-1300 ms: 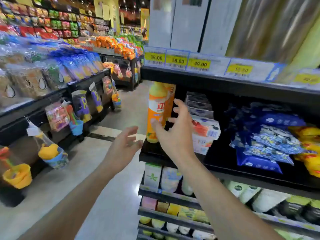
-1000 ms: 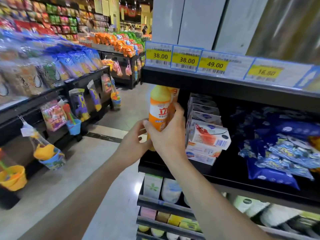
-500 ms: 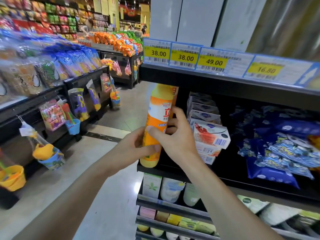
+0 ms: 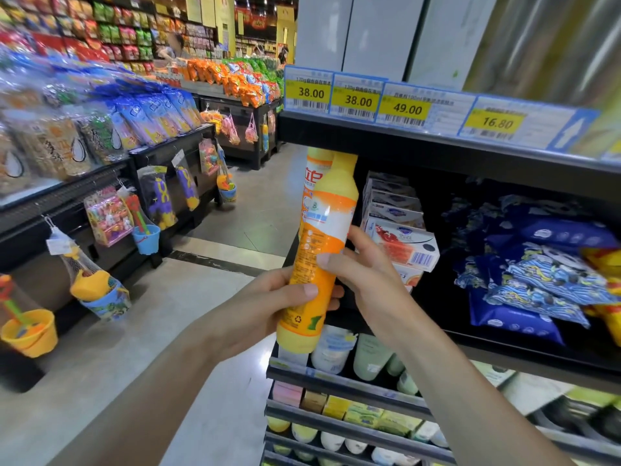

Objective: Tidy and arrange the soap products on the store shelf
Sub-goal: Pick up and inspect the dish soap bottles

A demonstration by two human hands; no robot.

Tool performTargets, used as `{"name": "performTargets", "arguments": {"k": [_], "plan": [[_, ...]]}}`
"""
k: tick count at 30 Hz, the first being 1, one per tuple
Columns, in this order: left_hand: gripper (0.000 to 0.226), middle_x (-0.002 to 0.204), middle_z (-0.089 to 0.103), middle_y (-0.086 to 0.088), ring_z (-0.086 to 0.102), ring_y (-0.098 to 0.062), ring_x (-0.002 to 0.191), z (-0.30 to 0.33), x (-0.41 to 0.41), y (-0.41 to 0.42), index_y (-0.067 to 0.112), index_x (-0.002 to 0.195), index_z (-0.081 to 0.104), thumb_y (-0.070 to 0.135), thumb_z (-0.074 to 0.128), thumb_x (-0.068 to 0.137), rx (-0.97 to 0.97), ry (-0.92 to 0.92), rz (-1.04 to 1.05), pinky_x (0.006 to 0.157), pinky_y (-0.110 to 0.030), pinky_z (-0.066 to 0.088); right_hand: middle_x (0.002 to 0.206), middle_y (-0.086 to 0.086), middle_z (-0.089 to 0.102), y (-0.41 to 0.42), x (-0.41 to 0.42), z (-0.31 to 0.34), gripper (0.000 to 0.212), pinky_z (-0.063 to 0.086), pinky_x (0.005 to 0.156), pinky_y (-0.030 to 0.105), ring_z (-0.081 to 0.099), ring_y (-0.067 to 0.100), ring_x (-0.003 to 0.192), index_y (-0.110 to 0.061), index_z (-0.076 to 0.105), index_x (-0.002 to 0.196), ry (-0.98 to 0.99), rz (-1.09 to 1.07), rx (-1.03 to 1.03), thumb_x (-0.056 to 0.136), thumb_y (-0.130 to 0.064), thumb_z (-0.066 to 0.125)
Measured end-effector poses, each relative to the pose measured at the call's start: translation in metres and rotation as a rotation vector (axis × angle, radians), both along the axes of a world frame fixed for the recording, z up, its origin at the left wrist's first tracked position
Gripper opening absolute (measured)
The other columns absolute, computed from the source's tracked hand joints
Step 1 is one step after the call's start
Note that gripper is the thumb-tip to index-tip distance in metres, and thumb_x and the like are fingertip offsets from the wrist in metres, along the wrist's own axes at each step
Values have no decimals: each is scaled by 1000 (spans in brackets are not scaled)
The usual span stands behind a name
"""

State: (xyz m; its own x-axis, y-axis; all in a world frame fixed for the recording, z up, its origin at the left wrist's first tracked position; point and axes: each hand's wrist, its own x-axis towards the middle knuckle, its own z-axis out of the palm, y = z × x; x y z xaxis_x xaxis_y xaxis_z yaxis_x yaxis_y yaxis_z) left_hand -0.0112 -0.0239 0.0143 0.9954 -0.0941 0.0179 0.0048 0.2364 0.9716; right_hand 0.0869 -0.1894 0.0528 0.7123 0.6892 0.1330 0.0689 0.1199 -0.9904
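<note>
An orange and yellow bottle (image 4: 319, 250) is tilted in front of the left end of the black shelf (image 4: 504, 351), its base past the shelf's front edge. My left hand (image 4: 268, 304) grips its lower part, thumb across the front. My right hand (image 4: 366, 267) holds its middle from the right side. A second orange bottle (image 4: 312, 176) stands right behind it on the shelf. Stacked white soap boxes (image 4: 400, 243) sit just right of my right hand.
Blue soap packets (image 4: 537, 280) lie heaped further right, with yellow packs (image 4: 608, 307) at the edge. Price tags (image 4: 356, 99) line the shelf above. Lower shelves (image 4: 353, 391) hold bottles and small boxes. An aisle floor (image 4: 151, 331) and toy racks (image 4: 111, 216) lie left.
My hands reached in and took the front orange bottle. It has come forward and down off the shelf edge and turned, its back label now facing me.
</note>
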Motion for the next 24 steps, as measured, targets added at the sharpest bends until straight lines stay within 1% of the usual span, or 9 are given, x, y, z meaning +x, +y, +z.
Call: {"name": "performTargets", "arguments": {"k": [3, 7, 10, 13, 16, 18, 20, 22, 24], "plan": [[63, 142, 63, -20, 60, -38, 133, -2, -6, -5, 16, 139, 64, 45, 82, 85, -118, 12, -42, 110, -48, 51, 108, 9, 75, -5, -4, -4, 47, 57, 77, 36, 70, 25, 95, -26, 64, 130, 40, 61, 15, 85, -27, 76], [47, 134, 69, -16, 67, -33, 126, -1, -12, -11, 24, 128, 71, 44, 80, 86, -87, 8, 19, 99, -40, 57, 108, 9, 72, -8, -6, -4, 46, 56, 82, 44, 69, 26, 94, -24, 64, 132, 57, 88, 13, 87, -27, 73], [40, 131, 72, -12, 69, -29, 123, 0, -15, -16, 27, 127, 71, 41, 74, 89, -17, -6, 93, 94, -34, 59, 114, 12, 72, -11, -8, -2, 46, 58, 81, 36, 70, 26, 100, -20, 62, 135, 73, 91, 2, 90, -25, 69], [39, 127, 73, -8, 70, -26, 120, 2, -16, -21, 33, 124, 71, 43, 76, 87, 79, -24, 180, 95, -35, 60, 119, 4, 75, -13, -13, 3, 52, 58, 84, 30, 73, 19, 107, -25, 60, 136, 49, 28, -59, 89, -39, 77], [34, 119, 76, -2, 73, -19, 112, 4, -16, -25, 38, 119, 71, 38, 80, 85, 175, -37, 286, 88, -27, 60, 121, -4, 73, -13, -18, 7, 72, 60, 93, 36, 73, 11, 108, -36, 56, 136, -18, -119, -89, 71, -54, 80], [34, 112, 78, 3, 75, -12, 104, 6, -15, -29, 37, 117, 71, 35, 84, 85, 220, -40, 374, 79, -18, 59, 125, -10, 67, -12, -23, 9, 80, 60, 90, 33, 70, 7, 109, -45, 52, 136, -84, -207, -96, 64, -62, 81], [38, 105, 79, 9, 76, -7, 96, 7, -13, -34, 35, 116, 68, 34, 87, 83, 276, -28, 484, 71, -18, 59, 127, -16, 61, -10, -29, 10, 79, 57, 82, 26, 66, 3, 112, -53, 45, 135, -146, -249, -103, 67, -63, 84], [46, 100, 78, 18, 75, -2, 89, 7, -11, -40, 38, 113, 64, 46, 88, 74, 375, -8, 601, 72, -23, 60, 126, -22, 57, -7, -34, 10, 82, 54, 73, 20, 63, -4, 109, -59, 37, 136, -185, -279, -117, 70, -61, 86], [53, 97, 73, 29, 72, 5, 85, 6, -10, -47, 42, 108, 61, 60, 79, 62, 483, 3, 702, 72, -26, 59, 124, -26, 57, -2, -38, 10, 86, 54, 71, 18, 61, -11, 104, -61, 32, 136, -219, -308, -120, 70, -58, 88]]}}
